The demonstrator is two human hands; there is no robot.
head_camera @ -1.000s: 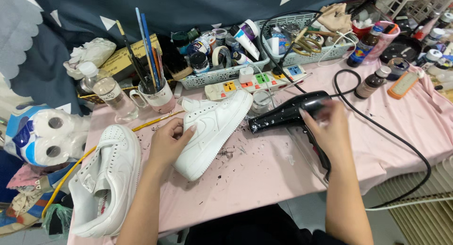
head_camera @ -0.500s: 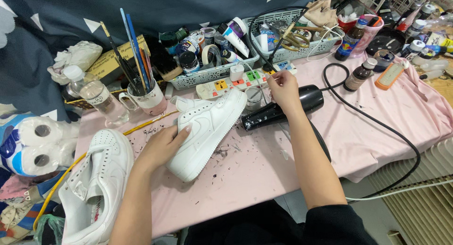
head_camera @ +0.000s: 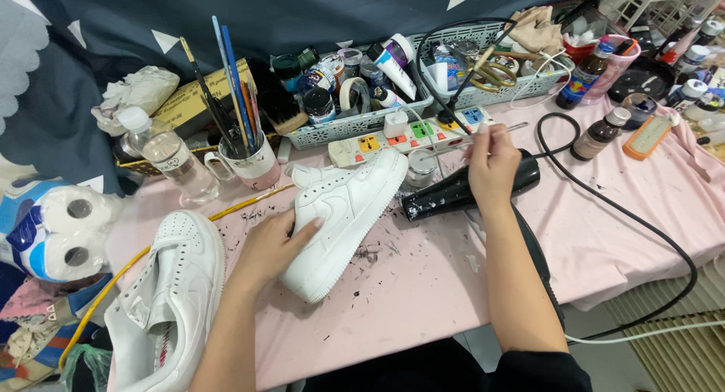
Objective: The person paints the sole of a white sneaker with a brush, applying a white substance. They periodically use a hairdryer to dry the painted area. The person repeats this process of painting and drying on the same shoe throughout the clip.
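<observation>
Your left hand [head_camera: 273,245] flat on white shoe [head_camera: 343,218], right hand [head_camera: 491,165] pinching thin brush [head_camera: 468,143], brushes in mug [head_camera: 253,164] at 11 o'clock, bare surface [head_camera: 423,286] toward its near edge.

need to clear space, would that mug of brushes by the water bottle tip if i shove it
Probably tippy: the mug holds tall brushes that lean left, well above its rim. Its side handle suggests ceramic, so likely breakable. It stands on pink cloth, so it may drag, not slide.

Pretty bright, even light from above, only soft shadows under the shoe [head_camera: 343,218] and arms. No real glare. Centre is sharp, edges bend a bit from the wide lens, far corners slightly soft.
</observation>
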